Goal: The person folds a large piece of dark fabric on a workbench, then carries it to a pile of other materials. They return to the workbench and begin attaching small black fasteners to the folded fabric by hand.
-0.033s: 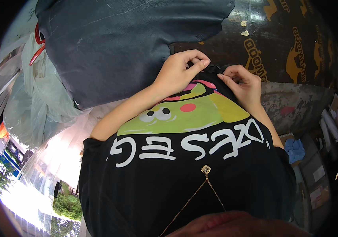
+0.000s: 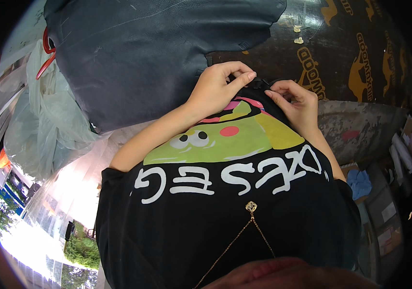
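In front of my body, at the table's near edge, both hands are held close together. My left hand [image 2: 222,85] is closed, its thumb pressed towards the curled fingers. My right hand [image 2: 296,100] pinches with thumb and forefinger. In the gap between the fingertips lies a small black strip-like piece [image 2: 260,84], dark against my black printed shirt [image 2: 244,231]; its exact kind is too hard to make out. What each hand grips is hidden. A dark blue-grey leather hide [image 2: 133,58] spreads just beyond and left of my left hand.
Under the hide is a dark brown printed board tabletop [image 2: 345,53] with small pale scraps [image 2: 298,40] on it. Translucent plastic bags [image 2: 47,120] hang at the left, beside a red curved handle [image 2: 46,65]. Low on the right are a blue cloth-like bundle [image 2: 358,184] and cartons [image 2: 389,236].
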Tool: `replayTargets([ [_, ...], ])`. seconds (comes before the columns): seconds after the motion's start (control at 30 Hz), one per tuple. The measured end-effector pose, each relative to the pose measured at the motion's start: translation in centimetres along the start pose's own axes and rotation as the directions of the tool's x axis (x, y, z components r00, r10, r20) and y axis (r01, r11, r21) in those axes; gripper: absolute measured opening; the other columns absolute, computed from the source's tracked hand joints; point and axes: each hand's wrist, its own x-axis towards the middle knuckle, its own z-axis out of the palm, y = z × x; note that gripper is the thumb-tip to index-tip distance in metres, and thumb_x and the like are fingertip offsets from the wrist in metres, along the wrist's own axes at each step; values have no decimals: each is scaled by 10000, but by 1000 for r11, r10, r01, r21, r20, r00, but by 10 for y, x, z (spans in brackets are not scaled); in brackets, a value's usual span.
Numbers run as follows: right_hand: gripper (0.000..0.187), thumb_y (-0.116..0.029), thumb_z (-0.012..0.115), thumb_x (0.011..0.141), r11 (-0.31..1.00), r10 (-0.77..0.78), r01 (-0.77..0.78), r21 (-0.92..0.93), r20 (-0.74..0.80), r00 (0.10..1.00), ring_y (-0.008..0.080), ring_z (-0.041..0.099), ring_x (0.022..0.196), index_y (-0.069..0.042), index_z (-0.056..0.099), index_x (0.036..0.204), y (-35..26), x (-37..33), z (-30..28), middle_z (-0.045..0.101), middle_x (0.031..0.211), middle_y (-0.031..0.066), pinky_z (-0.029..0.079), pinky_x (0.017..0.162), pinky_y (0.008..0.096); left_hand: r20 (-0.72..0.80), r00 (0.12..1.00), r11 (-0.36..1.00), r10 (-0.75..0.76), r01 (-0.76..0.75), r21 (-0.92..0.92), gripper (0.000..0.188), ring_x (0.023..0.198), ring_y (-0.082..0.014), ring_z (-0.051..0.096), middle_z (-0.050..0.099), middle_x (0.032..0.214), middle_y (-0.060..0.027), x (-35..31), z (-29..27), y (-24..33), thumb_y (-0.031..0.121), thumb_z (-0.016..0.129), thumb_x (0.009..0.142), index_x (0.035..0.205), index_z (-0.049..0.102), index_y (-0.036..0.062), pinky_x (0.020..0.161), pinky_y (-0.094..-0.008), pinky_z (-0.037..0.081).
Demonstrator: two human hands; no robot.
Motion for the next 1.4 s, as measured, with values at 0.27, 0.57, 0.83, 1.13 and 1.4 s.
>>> replayTargets([
  [0.27,125,-53,768,852,998,41,-43,52,32,999,89,654,698,-6,722,959,2,6,-2,717,789,41,510,648,223,42,997,997,-65,63,42,379,748,-80,590,663,781,-26,3,0,2,347,618,1005,982,730,-14,705,-256,484],
  [0.57,229,-56,737,896,944,189,-263,198,328,926,22,593,709,39,696,1101,1,26,-13,675,807,-14,467,645,174,78,997,1000,-17,18,-17,381,755,-77,602,683,816,-23,3,1,-6,345,585,1024,1031,729,-8,714,-263,497],
  [0.83,258,-112,732,910,933,126,-267,243,476,871,34,549,713,11,709,1136,5,31,-20,633,812,-26,449,627,199,257,948,906,-189,269,-326,399,690,-19,564,669,822,9,8,-4,-9,360,530,1056,1009,712,8,641,-184,473],
  [1.13,161,-125,747,891,999,-50,41,36,295,954,85,442,707,6,693,967,0,27,-12,483,830,0,382,617,245,-154,980,981,125,-99,164,274,857,-125,600,657,964,-31,1,3,-2,280,665,969,1118,700,53,728,-259,486],
  [1.4,192,-160,756,889,998,-63,56,33,270,961,86,400,689,6,661,892,4,23,-6,441,794,-4,341,596,259,-121,929,901,349,-297,315,229,786,-142,639,645,900,-24,-12,1,13,153,834,769,980,763,100,671,-269,513],
])
